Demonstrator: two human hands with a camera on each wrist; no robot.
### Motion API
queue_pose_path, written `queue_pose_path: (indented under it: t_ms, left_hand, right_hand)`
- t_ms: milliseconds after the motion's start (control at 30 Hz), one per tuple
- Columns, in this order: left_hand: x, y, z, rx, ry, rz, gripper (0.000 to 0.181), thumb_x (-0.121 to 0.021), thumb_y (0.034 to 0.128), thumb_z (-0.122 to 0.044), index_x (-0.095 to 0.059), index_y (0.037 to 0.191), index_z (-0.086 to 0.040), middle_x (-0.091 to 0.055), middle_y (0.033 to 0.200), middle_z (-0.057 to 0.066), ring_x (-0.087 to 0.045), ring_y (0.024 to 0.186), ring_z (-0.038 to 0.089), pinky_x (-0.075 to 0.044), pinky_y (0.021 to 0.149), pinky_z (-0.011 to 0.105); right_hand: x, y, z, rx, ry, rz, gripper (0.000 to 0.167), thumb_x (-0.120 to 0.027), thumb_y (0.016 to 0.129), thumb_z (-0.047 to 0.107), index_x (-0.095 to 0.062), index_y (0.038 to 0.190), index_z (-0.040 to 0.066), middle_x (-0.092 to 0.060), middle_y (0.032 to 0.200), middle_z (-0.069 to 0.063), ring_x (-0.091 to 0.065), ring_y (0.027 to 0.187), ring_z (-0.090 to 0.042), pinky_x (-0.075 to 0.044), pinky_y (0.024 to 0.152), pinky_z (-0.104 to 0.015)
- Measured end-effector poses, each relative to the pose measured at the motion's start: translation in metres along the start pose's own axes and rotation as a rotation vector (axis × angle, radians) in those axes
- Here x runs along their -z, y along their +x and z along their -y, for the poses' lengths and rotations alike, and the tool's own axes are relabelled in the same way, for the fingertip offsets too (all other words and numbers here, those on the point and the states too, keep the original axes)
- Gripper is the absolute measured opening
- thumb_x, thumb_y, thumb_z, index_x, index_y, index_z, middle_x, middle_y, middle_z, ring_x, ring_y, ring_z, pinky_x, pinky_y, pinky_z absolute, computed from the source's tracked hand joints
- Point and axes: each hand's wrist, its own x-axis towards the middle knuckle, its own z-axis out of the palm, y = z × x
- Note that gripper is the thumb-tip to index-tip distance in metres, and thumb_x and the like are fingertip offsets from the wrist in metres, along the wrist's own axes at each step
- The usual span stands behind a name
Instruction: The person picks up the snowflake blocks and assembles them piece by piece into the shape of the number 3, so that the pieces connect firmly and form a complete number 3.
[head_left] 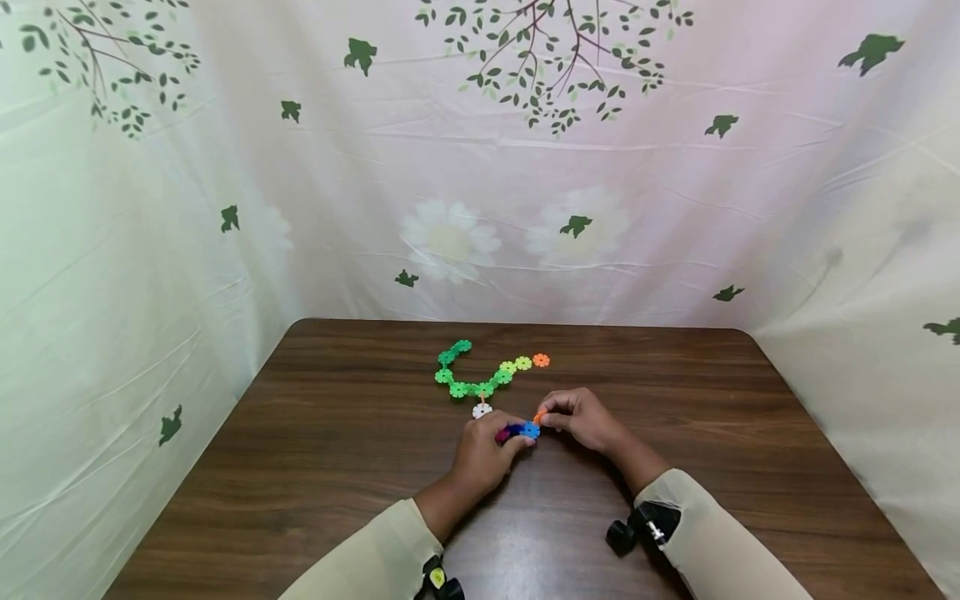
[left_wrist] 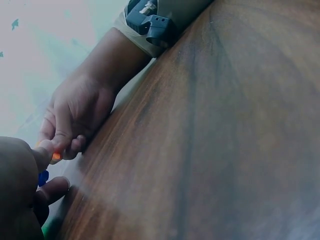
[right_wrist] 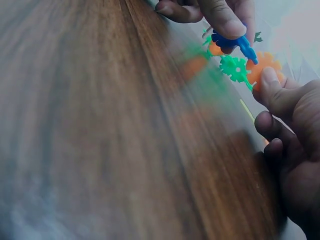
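My left hand [head_left: 480, 454] pinches a short string of joined flower-shaped discs, with a blue disc [head_left: 531, 430] at its right end and a magenta disc [head_left: 502, 435] at its left. Between thumb and fingertips my right hand [head_left: 585, 418] holds an orange disc [head_left: 539, 416] against the blue one. In the right wrist view the orange disc [right_wrist: 263, 67] meets the edge of the blue disc [right_wrist: 246, 49]; whether their slots are locked I cannot tell. Just beyond the hands lies a curved chain of green discs [head_left: 458, 389], with a white disc [head_left: 482, 410] hanging off its near side.
The chain's right arm runs through yellow discs [head_left: 522, 363] to an orange end disc [head_left: 542, 360]. Everything lies on a dark wooden table [head_left: 337, 433] with rounded far corners. A printed cloth [head_left: 480, 167] hangs behind and along both sides.
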Motion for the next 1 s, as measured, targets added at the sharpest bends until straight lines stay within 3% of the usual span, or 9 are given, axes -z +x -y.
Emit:
queue_pose_path:
  t_ms: [300,633,900,1000]
  left_hand:
    - [0.0012,0.0009,0.0002,-0.007,-0.019,0.018,0.023,-0.092,0.0875,-0.016,-0.084,0.107,-0.006,-0.084,0.104,0.006,-0.080,0.098,0.020,-0.065,0.085,0.033]
    - [0.0028,0.0014,0.0026,-0.003,-0.008,0.037,0.028,-0.087,0.0923,-0.008,-0.082,0.118,0.001,-0.083,0.114,0.013,-0.080,0.107,0.027,-0.066,0.092,0.041]
    - [0.0080,0.0001,0.0022,0.019,-0.009,0.139,0.031,-0.081,0.0983,-0.008,-0.079,0.129,-0.002,-0.079,0.123,0.011,-0.077,0.116,0.025,-0.064,0.099,0.042]
    - [0.0097,0.0000,0.0016,0.001,-0.019,0.168,0.031,-0.078,0.1001,-0.006,-0.077,0.131,-0.001,-0.076,0.125,0.012,-0.076,0.116,0.026,-0.063,0.099,0.041]
  right_hand:
    - [0.0007,-0.0002,-0.0001,-0.026,0.013,0.012,0.007,-0.076,0.099,-0.001,-0.080,0.100,-0.006,-0.079,0.104,-0.021,-0.066,0.083,-0.003,-0.054,0.073,-0.021]
    - [0.0017,0.0005,0.0003,-0.005,-0.001,0.025,0.005,-0.077,0.099,0.002,-0.082,0.101,0.001,-0.081,0.103,-0.016,-0.071,0.090,-0.005,-0.058,0.081,-0.023]
    - [0.0039,-0.0015,-0.0027,0.054,0.030,0.059,0.008,-0.083,0.094,0.001,-0.085,0.102,0.000,-0.081,0.103,-0.018,-0.072,0.093,-0.007,-0.057,0.085,-0.023]
    - [0.0058,-0.0018,-0.0046,0.074,0.055,0.075,0.009,-0.084,0.092,0.000,-0.085,0.100,-0.001,-0.080,0.101,-0.018,-0.071,0.091,-0.008,-0.057,0.083,-0.023]
